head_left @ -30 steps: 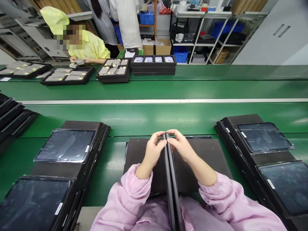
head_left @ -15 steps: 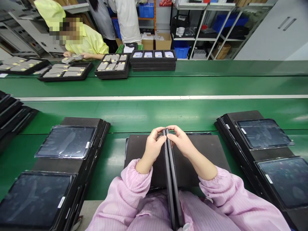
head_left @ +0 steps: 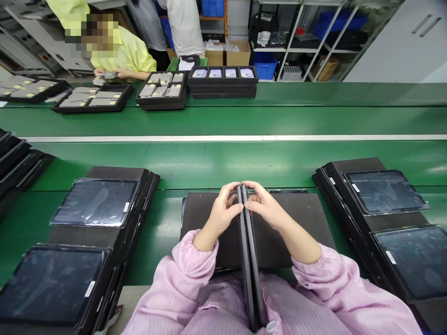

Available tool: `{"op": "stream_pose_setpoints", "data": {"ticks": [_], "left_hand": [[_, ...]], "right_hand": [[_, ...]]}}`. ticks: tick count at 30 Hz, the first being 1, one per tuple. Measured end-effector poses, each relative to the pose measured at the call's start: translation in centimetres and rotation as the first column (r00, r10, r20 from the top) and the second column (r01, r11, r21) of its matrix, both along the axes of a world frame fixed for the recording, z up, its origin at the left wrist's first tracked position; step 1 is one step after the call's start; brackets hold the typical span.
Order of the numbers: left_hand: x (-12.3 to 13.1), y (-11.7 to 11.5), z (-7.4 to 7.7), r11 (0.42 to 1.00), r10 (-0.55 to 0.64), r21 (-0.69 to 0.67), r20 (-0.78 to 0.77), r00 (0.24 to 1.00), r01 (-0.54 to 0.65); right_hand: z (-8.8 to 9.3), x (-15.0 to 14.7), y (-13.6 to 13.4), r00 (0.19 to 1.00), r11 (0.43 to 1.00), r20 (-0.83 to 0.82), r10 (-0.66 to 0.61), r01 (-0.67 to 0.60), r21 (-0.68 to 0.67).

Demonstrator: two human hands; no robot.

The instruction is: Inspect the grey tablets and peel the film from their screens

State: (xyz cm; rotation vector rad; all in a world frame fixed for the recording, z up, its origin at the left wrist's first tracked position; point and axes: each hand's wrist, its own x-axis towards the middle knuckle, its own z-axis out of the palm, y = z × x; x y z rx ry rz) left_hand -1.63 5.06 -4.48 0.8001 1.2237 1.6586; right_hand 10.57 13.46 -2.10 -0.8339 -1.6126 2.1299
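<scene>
pinching upright tablets [head_left: 248, 260], both hands [head_left: 223, 211] seemingly closed

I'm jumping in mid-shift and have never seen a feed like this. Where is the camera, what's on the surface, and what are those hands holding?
There is no machine here. One camera sits on a person's head, looking forward and down, so the pink sleeves are their own. Their left hand and right hand pinch the far ends of two thin dark slabs, which stand on edge, pressed side by side, over a dark tray. The tray lies on a green bench. A left tray stack and a right tray stack carry dark-screened tablets. Across the bench, a co-worker in yellow works beside trays of small parts.
</scene>
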Motion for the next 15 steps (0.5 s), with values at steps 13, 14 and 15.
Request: {"op": "stream_pose_setpoints", "data": {"ticks": [13,14,15], "left_hand": [[-0.56,-0.72,-0.61,0.99,-0.143,0.018,-0.018,0.99,0.143],[-0.56,-0.75,-0.65,0.989,-0.147,0.018,-0.019,0.989,0.147],[-0.54,-0.77,-0.66,0.989,-0.147,0.015,-0.015,0.989,0.147]], "right_hand": [[-0.24,0.76,0.12,0.993,0.993,0.005,0.114,-0.114,0.024],[-0.19,0.84,0.13,0.992,0.992,0.006,0.123,-0.123,0.027],[-0.18,0.91,0.14,0.992,0.991,0.001,0.129,-0.129,0.027]]}}
